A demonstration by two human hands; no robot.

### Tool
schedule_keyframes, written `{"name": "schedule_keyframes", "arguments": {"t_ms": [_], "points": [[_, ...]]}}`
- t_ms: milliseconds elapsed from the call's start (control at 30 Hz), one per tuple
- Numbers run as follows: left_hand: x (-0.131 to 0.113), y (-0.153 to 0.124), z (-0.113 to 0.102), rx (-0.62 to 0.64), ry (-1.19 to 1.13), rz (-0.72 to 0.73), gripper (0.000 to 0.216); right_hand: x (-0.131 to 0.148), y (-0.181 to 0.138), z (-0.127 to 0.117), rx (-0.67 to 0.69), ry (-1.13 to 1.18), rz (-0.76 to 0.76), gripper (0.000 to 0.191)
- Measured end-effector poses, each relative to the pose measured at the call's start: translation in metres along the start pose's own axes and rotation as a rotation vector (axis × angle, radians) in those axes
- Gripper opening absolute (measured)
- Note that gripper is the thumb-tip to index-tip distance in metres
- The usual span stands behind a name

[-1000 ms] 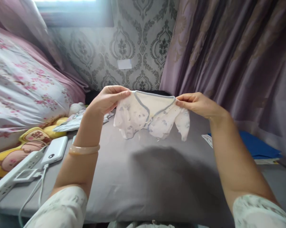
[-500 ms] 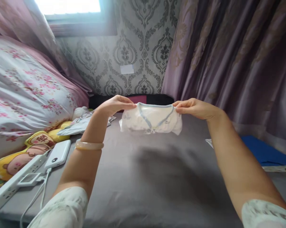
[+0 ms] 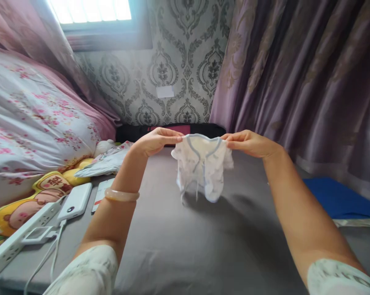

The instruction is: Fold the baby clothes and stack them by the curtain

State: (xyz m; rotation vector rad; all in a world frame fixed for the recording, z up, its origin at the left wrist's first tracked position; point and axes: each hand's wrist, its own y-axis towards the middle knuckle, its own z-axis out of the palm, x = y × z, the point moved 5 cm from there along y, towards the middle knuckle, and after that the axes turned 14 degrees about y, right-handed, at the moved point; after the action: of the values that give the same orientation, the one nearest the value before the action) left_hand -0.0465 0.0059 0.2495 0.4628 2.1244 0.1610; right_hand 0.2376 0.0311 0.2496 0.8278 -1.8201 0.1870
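A small white baby shirt (image 3: pixel 214 174) with blue-grey edging hangs in front of me, its neckline up and its thin ties dangling. My left hand (image 3: pixel 157 141) pinches the shirt's left shoulder between thumb and fingers. At the opposite shoulder, my right hand (image 3: pixel 249 142) grips the cloth in the same way. The shirt hangs over the grey sheet (image 3: pixel 160 241), low enough that I cannot tell whether its hem touches. A pale bangle (image 3: pixel 121 195) circles my left forearm.
On the left lie a power strip (image 3: pixel 19 239), a white power bank (image 3: pixel 76 200) with cables, a phone (image 3: pixel 100 194), a yellow plush cushion (image 3: pixel 34 205) and folded cloth (image 3: pixel 106 160). Blue fabric (image 3: pixel 341 198) lies at right. Curtains (image 3: pixel 280 73) hang behind.
The shirt was bunched up and blurred; now it hangs down longer, with front and ties showing. My hands have come slightly closer together and still hold both shoulders.
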Motion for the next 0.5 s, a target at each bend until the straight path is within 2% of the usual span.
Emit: {"name": "schedule_keyframes", "arguments": {"t_ms": [67, 167, 300, 433, 500], "points": [[0.006, 0.002, 0.002, 0.008, -0.001, -0.028, 0.034, -0.006, 0.001, -0.002, -0.034, 0.002, 0.024, 0.052], [0.015, 0.007, 0.003, -0.049, 0.119, -0.103, 0.029, -0.011, 0.003, -0.004, -0.113, -0.068, 0.033, 0.052], [0.014, 0.012, 0.012, 0.031, 0.010, -0.014, 0.032, -0.012, 0.004, 0.004, 0.018, -0.014, 0.038, 0.050], [0.020, 0.014, 0.016, 0.013, 0.089, -0.100, 0.030, -0.011, 0.004, -0.002, -0.106, -0.094, 0.045, 0.049], [0.021, 0.014, 0.021, 0.053, 0.040, -0.079, 0.028, -0.011, 0.004, -0.001, -0.057, -0.091, 0.031, 0.047]]}}
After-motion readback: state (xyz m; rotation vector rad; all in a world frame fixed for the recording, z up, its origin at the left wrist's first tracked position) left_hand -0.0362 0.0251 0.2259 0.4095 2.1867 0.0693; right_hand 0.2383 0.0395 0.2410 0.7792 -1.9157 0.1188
